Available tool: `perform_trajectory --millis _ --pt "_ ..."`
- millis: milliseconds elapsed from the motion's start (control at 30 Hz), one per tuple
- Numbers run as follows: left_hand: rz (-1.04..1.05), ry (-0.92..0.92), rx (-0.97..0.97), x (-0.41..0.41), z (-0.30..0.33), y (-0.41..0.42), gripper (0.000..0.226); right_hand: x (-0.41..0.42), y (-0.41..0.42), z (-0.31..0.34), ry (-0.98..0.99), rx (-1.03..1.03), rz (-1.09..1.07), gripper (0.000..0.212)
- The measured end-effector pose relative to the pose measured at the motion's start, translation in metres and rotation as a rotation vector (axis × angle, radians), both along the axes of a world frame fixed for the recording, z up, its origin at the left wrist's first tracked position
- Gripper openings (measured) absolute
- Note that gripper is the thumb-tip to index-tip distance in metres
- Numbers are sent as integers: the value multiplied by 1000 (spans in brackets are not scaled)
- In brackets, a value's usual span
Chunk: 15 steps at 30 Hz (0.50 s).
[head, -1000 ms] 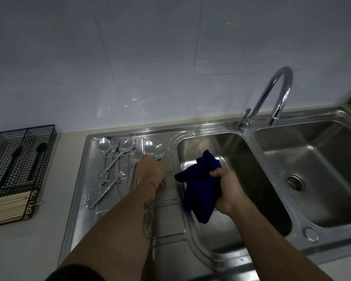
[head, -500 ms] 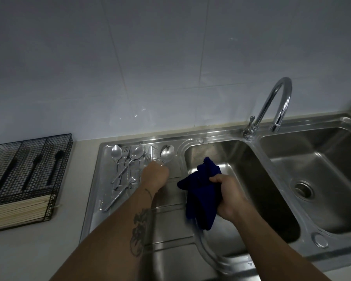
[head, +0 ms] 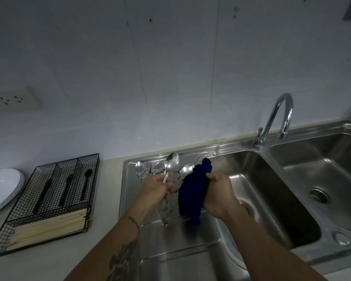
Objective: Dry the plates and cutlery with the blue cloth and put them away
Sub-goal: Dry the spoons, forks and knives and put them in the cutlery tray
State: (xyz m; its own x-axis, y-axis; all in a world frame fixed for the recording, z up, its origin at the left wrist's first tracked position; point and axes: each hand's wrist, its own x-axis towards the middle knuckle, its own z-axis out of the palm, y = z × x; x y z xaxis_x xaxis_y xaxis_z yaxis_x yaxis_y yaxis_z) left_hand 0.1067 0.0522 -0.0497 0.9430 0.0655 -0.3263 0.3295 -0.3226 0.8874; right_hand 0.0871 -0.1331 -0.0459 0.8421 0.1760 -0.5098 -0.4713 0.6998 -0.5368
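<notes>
We see left hand [head: 156, 184] gripping two spoons [head: 171, 161] by the handles; right hand [head: 218, 191] just beside it, clutching the cloth [head: 193, 191] against one spoon bowl.

The scene was dim and bluish; glare streaked the faucet [head: 280, 116], edges bowed outward, and the corners looked perhaps slightly blurred.

Bare bench [head: 101, 258] lies open between the wire cutlery tray [head: 49, 201] and the drainboard [head: 180, 240]. Loose cutlery [head: 150, 169] crowds the drainboard's far end; the tap [head: 280, 116] arches between the 2 basins.
</notes>
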Motion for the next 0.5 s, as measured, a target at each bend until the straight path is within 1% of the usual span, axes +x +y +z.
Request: perform_trajectory --millis 133,233,300,500 --pt "-61 -22 -1 -8 1 23 11 -8 37 3 -14 -140 -15 27" --pt "-119 -22 -10 -14 5 41 12 -16 65 2 -52 -339 -60 19" --pt "-133 -7 -34 -21 8 53 12 -24 82 1 -46 -436 -111 18" --pt "-217 13 -50 -38 16 81 7 -36 123 2 -29 -571 -330 24"
